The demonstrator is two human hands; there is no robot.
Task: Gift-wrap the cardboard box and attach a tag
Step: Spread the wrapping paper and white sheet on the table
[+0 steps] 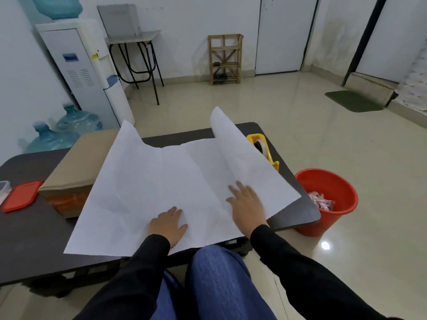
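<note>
Left hand [167,224] and right hand [248,204], fingers flat, press white wrapping paper [161,181] on counter [27,239]; cardboard box [78,165] beside it.

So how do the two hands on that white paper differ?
The left hand lies nearer the close edge of the paper, the right hand further forward. The left hand's fingers sit closer together; the right hand's are spread wider. Both rest flat, palms down, on the paper.
</note>
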